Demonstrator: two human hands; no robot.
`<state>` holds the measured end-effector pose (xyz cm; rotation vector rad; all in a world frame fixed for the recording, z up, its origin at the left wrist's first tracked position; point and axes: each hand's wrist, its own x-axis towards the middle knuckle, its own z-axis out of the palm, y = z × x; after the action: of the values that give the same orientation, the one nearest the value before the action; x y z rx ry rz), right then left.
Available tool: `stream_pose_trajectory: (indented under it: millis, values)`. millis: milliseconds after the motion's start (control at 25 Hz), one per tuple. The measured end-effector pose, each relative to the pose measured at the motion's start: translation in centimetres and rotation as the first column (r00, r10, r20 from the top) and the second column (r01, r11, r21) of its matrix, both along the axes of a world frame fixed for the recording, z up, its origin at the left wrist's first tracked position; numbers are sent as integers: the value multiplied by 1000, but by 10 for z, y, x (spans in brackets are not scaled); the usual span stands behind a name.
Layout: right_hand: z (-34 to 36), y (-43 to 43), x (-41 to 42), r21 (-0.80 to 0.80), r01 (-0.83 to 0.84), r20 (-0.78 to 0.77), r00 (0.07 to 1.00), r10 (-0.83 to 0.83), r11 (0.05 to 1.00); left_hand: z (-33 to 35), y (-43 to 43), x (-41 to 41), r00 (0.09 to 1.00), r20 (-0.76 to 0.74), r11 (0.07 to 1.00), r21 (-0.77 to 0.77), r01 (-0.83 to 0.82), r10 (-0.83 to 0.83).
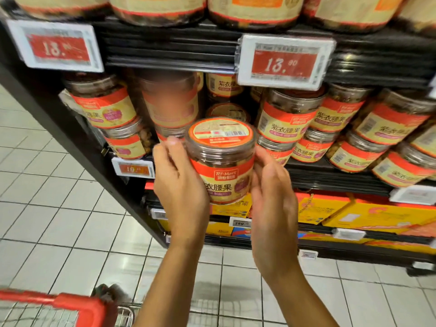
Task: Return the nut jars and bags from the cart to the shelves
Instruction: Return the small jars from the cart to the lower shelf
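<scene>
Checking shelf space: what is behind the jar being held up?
Behind the clear plastic nut jar with orange-and-cream label, the round lid of another such jar shows; whatever sits lower is covered.

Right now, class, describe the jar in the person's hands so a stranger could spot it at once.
Find the black shelving of matching nut jars, then the price tag reading 13.90. Below-left of it, the left hand and right hand grip one jar. Unlike its neighbours, it is off the shelf, lid label showing.
</scene>
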<state>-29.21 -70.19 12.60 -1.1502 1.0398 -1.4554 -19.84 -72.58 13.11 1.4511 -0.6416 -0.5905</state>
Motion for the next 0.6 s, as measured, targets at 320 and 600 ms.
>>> stream_pose_trajectory:
  millis: [320,600]
  values:
    - [19,-36,7,-94,78,-44,996,-83,992,13,-21,9,972,-41,933,-292,212,-233]
    - [14,-63,10,-45,45,-214,975,-54,998,0,-36,3,937,43,910,-225,347,-347]
